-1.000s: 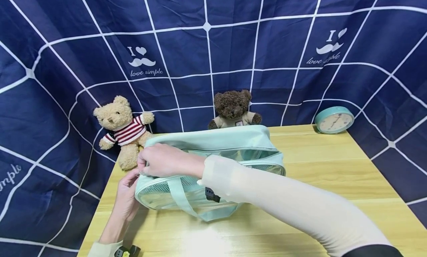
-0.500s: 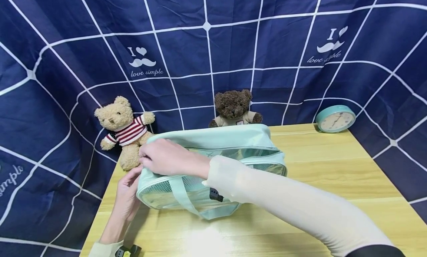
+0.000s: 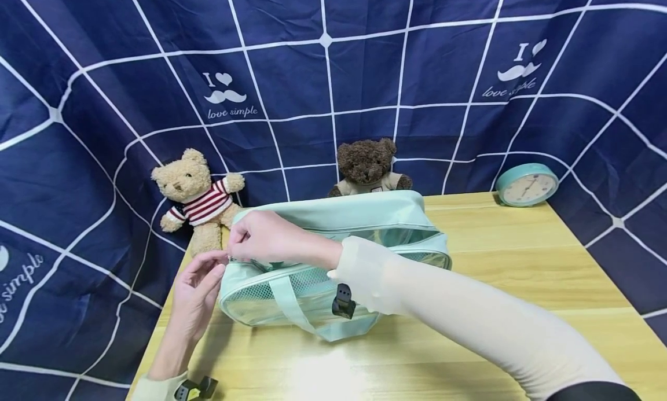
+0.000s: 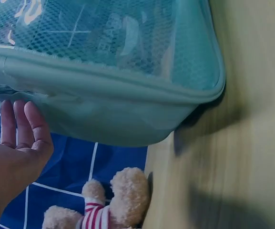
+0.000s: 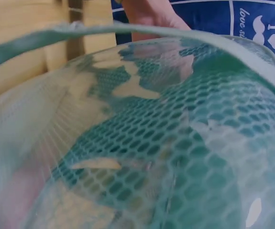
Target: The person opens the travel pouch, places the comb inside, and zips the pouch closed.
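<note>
A mint-green zip bag [image 3: 359,207] with clear and mesh panels lies on the table, its top gaping along the zip. My right hand [image 3: 273,236] crosses over it and pinches the zipper pull at the left end. Beside that end, my left hand [image 3: 195,291] brings thumb and forefinger to the same corner and pinches the edge there. The left wrist view has the other fingers of this hand [image 4: 20,143] loosely bent next to the bag's end wall [image 4: 123,117]. In the right wrist view, mesh [image 5: 199,148] fills most of the picture and hides the right fingers.
A tan teddy bear [image 3: 205,207] in a striped sweater leans at the back left. Behind the bag sits a dark brown bear [image 3: 366,164]. A teal clock [image 3: 527,185] stands at the table's [image 3: 500,256] back right. A navy curtain [image 3: 359,88] encloses the table.
My right hand has shifted slightly right and up at the bag's left end, uncovering the corner below it. My left fingertips have risen to meet it there.
</note>
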Tool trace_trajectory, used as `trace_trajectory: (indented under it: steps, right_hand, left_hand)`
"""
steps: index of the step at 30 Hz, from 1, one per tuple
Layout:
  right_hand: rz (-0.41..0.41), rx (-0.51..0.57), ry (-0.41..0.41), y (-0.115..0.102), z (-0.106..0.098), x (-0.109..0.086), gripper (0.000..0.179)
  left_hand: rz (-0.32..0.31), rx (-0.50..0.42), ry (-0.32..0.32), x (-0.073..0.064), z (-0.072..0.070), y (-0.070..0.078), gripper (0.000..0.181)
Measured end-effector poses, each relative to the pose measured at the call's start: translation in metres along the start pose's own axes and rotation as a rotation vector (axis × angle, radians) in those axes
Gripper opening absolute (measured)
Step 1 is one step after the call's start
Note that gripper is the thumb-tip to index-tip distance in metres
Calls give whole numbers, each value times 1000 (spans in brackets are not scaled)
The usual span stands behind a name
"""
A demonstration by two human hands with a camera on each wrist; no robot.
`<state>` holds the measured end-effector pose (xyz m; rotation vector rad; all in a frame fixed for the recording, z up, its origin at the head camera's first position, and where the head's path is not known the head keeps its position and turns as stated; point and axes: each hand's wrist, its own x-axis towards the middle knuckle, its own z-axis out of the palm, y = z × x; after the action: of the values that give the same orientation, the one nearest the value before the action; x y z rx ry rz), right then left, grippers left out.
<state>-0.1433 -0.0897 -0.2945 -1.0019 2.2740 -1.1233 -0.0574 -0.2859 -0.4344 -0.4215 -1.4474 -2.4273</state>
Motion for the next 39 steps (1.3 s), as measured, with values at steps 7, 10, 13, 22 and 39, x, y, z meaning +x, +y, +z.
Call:
trace_trajectory:
  steps: [7, 10, 13, 22, 39]
  right_hand:
    - [127, 292, 26, -5, 6, 0, 13]
    - [129, 412, 33, -6, 8, -2, 9]
    - [140, 491, 38, -7, 10, -1, 7]
    - [168, 574, 91, -13, 13, 1, 10]
    - [150, 507, 110, -8, 3, -8, 15]
  left_hand:
    - [43, 116, -50, 3, -2, 5, 35]
    - [82, 214, -73, 6, -3, 4, 34]
    - [121, 274, -91, 9, -2, 1, 32]
    - [286, 228, -79, 12, 4, -13, 28]
    - [330, 368, -115, 16, 5, -12, 29]
